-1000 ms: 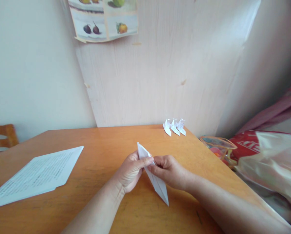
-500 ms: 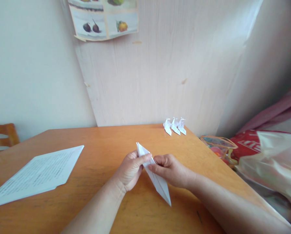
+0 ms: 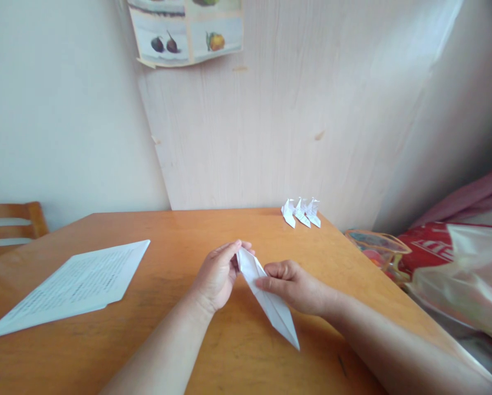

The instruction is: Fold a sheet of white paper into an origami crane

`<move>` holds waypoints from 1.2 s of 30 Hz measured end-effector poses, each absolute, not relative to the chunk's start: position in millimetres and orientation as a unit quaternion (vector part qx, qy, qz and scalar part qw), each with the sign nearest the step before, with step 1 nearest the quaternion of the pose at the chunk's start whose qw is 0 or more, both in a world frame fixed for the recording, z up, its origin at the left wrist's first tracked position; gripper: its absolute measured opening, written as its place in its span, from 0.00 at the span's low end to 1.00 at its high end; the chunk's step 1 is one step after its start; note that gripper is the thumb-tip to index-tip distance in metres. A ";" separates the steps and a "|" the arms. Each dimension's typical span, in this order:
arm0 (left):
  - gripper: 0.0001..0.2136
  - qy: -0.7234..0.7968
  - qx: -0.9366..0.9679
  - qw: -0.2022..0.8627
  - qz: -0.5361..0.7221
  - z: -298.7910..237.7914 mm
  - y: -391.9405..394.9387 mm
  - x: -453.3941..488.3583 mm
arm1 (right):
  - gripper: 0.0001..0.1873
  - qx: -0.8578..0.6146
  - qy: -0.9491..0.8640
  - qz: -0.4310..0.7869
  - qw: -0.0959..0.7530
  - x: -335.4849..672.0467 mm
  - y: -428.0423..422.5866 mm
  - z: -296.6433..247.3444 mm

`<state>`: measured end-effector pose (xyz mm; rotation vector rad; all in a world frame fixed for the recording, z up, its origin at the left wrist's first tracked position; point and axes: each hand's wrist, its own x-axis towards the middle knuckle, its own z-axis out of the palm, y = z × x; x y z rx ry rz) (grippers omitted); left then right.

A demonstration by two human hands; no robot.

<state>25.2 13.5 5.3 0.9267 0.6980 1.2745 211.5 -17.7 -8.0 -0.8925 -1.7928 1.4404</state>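
Observation:
A long, pointed piece of folded white paper point(image 3: 274, 308) is held slantwise above the wooden table, its lower tip towards me on the right. My left hand point(image 3: 223, 274) pinches its upper end between thumb and fingers. Partway down the right edge, my right hand point(image 3: 293, 286) grips the paper with the thumb on top and the fingers curled. Creases run along the paper's length. The fingertips behind the paper are partly hidden.
Three folded paper birds point(image 3: 301, 213) stand at the table's far right corner. A stack of printed sheets point(image 3: 79, 288) lies on the wooden table point(image 3: 159, 345) at left. Plastic bags point(image 3: 472, 280) crowd beyond the right edge; a chair point(image 3: 13, 222) stands at far left.
My left thumb has slid up from the paper's middle to its upper end. My right hand keeps its grip. The whole view has shifted slightly, so things appear farther right.

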 end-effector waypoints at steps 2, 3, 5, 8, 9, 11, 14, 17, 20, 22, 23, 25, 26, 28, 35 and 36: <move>0.11 0.302 0.391 0.650 0.577 5.2 15.9 24.6 | 0.22 -0.343 -0.677 0.561 0.330 211.4 -17.3 -8.2; 0.11 0.299 0.382 0.651 0.584 5.3 17.1 24.1 | 0.22 -0.343 -0.671 0.567 0.332 211.3 -16.9 -8.3; 0.13 0.298 0.368 0.660 0.583 5.2 18.4 23.2 | 0.22 -0.348 -0.656 0.575 0.343 211.4 -15.8 -7.8; 0.19 0.327 0.393 0.680 0.525 4.3 15.5 23.8 | 0.22 -0.366 -0.625 0.575 0.381 212.5 -12.9 -4.9; 0.20 0.334 0.414 0.683 0.501 3.9 13.3 24.7 | 0.22 -0.370 -0.618 0.572 0.393 213.0 -11.9 -3.6; 0.19 0.336 0.464 0.680 0.459 3.2 8.3 26.8 | 0.21 -0.372 -0.607 0.567 0.414 214.2 -9.9 -1.4; 0.15 0.333 0.520 0.666 0.418 2.8 2.6 29.5 | 0.22 -0.370 -0.601 0.560 0.434 215.1 -8.1 -0.6; 0.12 0.336 0.547 0.651 0.405 2.4 1.5 30.4 | 0.23 -0.374 -0.600 0.553 0.440 214.6 -7.9 -1.6; 0.12 0.339 0.565 0.637 0.400 1.8 2.8 30.2 | 0.24 -0.378 -0.613 0.543 0.431 214.2 -8.0 -1.9; 0.12 0.341 0.571 0.635 0.393 1.2 3.8 29.9 | 0.25 -0.380 -0.624 0.535 0.424 215.3 -7.3 -1.5; 0.12 0.341 0.571 0.636 0.391 0.8 4.2 29.7 | 0.27 -0.384 -0.627 0.530 0.423 216.2 -6.7 -1.3; 0.12 0.341 0.570 0.636 0.394 -0.2 4.8 29.4 | 0.28 -0.395 -0.628 0.522 0.421 218.3 -5.3 -1.2; 0.12 0.340 0.569 0.635 0.397 -0.6 5.0 29.2 | 0.27 -0.401 -0.628 0.520 0.418 219.4 -4.7 -1.2; 0.13 0.338 0.567 0.635 0.401 -1.2 5.1 29.2 | 0.25 -0.405 -0.629 0.520 0.412 220.7 -3.7 -1.9; 0.13 0.348 0.552 0.635 0.412 1.0 3.8 31.6 | 0.24 -0.384 -0.616 0.525 0.443 220.9 -1.9 -6.0; 0.12 0.347 0.550 0.641 0.408 1.3 3.7 31.7 | 0.23 -0.381 -0.618 0.526 0.443 221.0 -1.8 -6.0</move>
